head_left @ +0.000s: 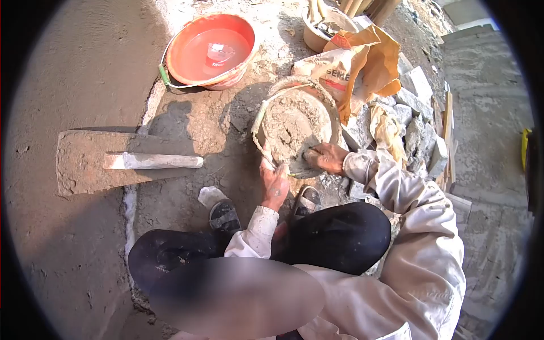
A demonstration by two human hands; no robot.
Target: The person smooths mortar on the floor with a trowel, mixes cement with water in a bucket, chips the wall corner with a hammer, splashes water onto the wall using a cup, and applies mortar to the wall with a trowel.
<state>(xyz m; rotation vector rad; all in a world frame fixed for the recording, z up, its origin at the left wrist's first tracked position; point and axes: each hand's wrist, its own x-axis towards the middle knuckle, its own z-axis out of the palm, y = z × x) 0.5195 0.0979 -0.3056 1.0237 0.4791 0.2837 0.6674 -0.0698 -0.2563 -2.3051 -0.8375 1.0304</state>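
And here, crouching low over the mortar bucket (334, 122), pinching its near rim between the thumb and fingers of the left hand (275, 184). Just to the right of that grip, reaching over the same rim with the right hand (328, 157), fingers curled down against the grey mortar (289, 122) inside; cannot tell about anything held in them. Right between both hands and just beyond, wet and lumpy, mostly filling the bucket. Out past the grip to the left, a red pail (243, 65) of cloudy water, with a green handle piece (164, 75). Closer in on that side, lying flat, a broad-bladed tool (85, 161) with its wooden handle (161, 161) pointing towards the hands. Beyond the right hand, a torn paper sack (362, 68), with broken stones (416, 133) beside it. Below the grip, two sandals (225, 215) on the ground
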